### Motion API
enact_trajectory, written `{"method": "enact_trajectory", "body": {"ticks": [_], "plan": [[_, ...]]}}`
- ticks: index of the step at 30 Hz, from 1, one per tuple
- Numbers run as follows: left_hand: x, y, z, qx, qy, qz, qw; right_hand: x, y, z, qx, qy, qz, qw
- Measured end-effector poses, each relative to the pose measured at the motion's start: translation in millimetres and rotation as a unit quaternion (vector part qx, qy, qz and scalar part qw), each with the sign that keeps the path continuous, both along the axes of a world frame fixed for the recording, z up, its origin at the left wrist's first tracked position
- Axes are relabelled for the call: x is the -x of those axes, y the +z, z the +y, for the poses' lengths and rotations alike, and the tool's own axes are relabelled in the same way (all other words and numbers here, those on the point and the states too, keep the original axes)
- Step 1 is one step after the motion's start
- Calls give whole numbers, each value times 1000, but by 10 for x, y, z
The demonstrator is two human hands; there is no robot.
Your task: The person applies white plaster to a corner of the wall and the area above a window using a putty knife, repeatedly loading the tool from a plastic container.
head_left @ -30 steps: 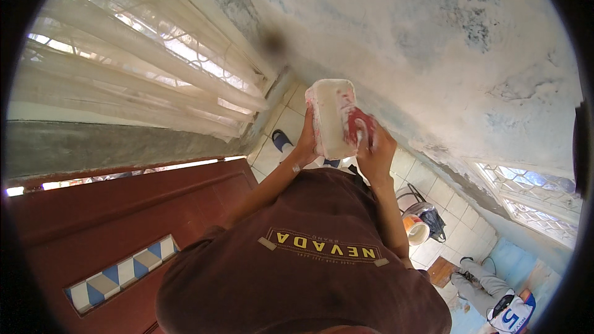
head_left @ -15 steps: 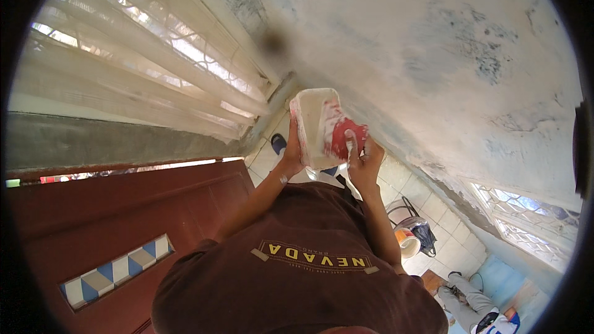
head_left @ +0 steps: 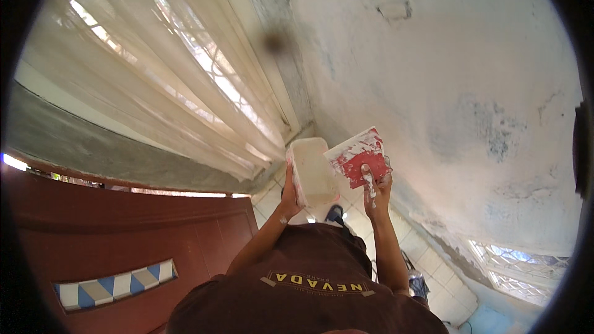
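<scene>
White-smeared red scraper (head_left: pixel 373 155), off-white tub (head_left: pixel 312 173)

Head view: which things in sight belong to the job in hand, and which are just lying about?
In the job, it seems:
- cream tray, in the left hand
- red spreader, in the right hand, smeared with white paste

Just about, it seems:
- dark bundle on the floor, partly hidden
- sheer curtain
- brown door

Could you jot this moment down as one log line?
left hand: holding pale tub | right hand: gripping white-smeared red scraper | around: patchy wall, sheer curtain, reddish-brown door
</scene>
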State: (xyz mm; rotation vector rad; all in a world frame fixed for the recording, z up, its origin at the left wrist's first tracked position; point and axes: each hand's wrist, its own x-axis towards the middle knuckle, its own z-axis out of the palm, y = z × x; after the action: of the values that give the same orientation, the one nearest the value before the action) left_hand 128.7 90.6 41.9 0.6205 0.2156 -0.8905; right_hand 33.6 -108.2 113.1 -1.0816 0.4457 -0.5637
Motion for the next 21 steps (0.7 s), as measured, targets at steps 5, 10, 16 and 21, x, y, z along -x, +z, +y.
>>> {"method": "enact_trajectory", "body": {"ticks": [5,10,16,21], "plan": [[-464,130,337,36,-9,-60,998,-1086,-85,-221,258,44,-54,963],[-736,47,654,39,8,-63,997,-2789,405,-212,496,-71,-90,861],[-1077,-137,1016,-44,26,-85,995,-4171,1809,65,578,-239,-221,748],[-1357,-163,1211,-42,25,-68,996,-4653,2125,298,597,-308,-213,710]]}}
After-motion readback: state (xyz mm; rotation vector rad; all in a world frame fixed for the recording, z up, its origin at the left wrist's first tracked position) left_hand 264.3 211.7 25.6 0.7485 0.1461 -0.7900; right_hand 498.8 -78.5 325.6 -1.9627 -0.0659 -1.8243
